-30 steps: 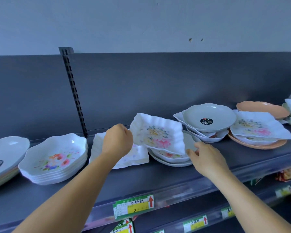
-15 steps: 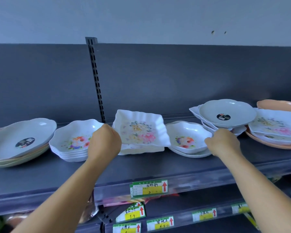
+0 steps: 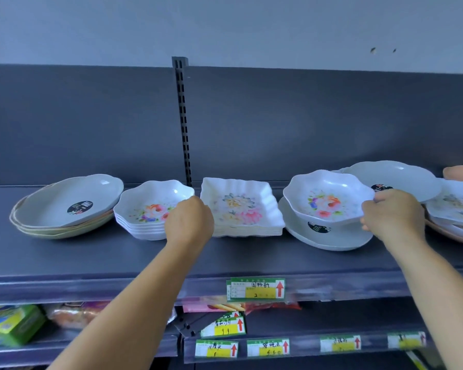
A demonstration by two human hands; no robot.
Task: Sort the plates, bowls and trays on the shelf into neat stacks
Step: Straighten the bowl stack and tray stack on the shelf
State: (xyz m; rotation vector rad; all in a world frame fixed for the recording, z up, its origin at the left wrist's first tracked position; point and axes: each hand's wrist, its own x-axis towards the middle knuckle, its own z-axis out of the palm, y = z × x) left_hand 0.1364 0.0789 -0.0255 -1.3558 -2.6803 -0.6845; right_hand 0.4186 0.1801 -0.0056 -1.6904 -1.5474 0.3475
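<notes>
My right hand (image 3: 393, 214) grips the right rim of a white scalloped bowl with flowers (image 3: 326, 198) and holds it tilted just above a grey plate (image 3: 329, 237) on the dark shelf (image 3: 118, 257). A stack of matching floral bowls (image 3: 147, 209) stands to the left. Between them sits a stack of square floral trays (image 3: 241, 206). My left hand (image 3: 189, 222) is curled at the left edge of the top tray; its fingertips are hidden.
Oval grey and cream plates (image 3: 64, 204) are stacked at far left. Behind my right hand lies a grey round plate (image 3: 396, 177), with more floral trays (image 3: 455, 206) and an orange plate (image 3: 460, 172) at the right edge. A slotted upright (image 3: 183, 124) runs up the back panel.
The square tray in my left hand has come down flat onto the tray stack. My right hand has taken hold of the floral bowl and lifted it off the grey plate.
</notes>
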